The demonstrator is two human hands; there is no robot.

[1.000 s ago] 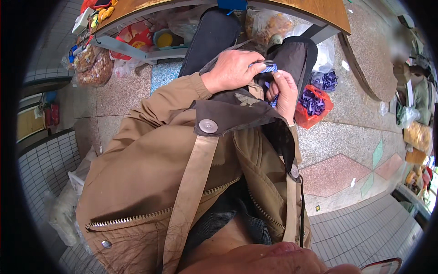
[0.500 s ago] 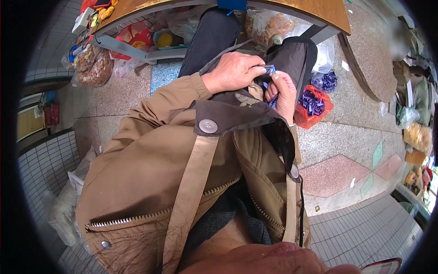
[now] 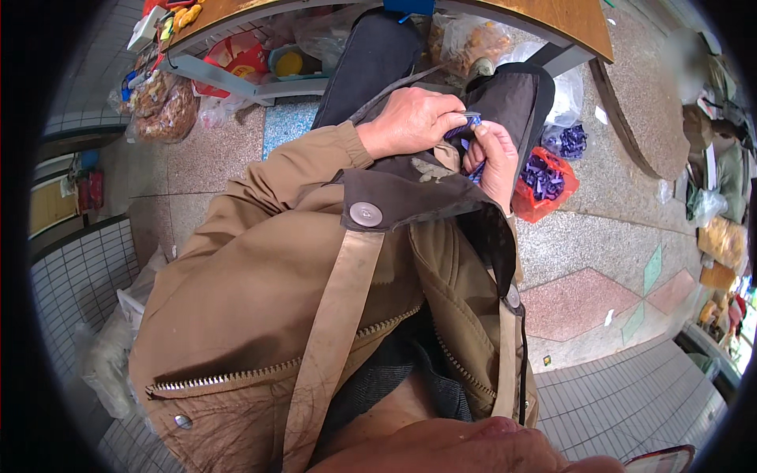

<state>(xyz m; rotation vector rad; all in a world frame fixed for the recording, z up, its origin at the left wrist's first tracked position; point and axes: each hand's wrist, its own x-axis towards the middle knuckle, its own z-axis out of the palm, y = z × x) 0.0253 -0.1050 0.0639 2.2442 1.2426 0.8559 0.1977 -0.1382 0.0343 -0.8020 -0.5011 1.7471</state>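
Note:
My left hand [image 3: 414, 120] is closed over my lap, thumb and fingers pinched on one end of a blue-purple patterned fabric strip [image 3: 475, 121]. A thin silvery metal edge shows at its fingertips, too small to name. Close by on the right, my right hand [image 3: 497, 156] pinches the same strip with thumb and forefinger. More of that strip hangs below its fingers, partly hidden by the hand. Under both hands lies my dark apron [image 3: 402, 193], with a greyish patch on its bib.
A red plastic bag [image 3: 564, 189] of purple-blue strips stands on the floor to my right, beside a clear bag [image 3: 569, 140] of similar pieces. Ahead is a wooden table [image 3: 544, 22] with metal legs. Under it are stuffed plastic bags [image 3: 473, 39] and a red container [image 3: 236, 63].
Both hands stay together on the strip, with only slight finger shifts at the pinched end. The whole view has moved a little.

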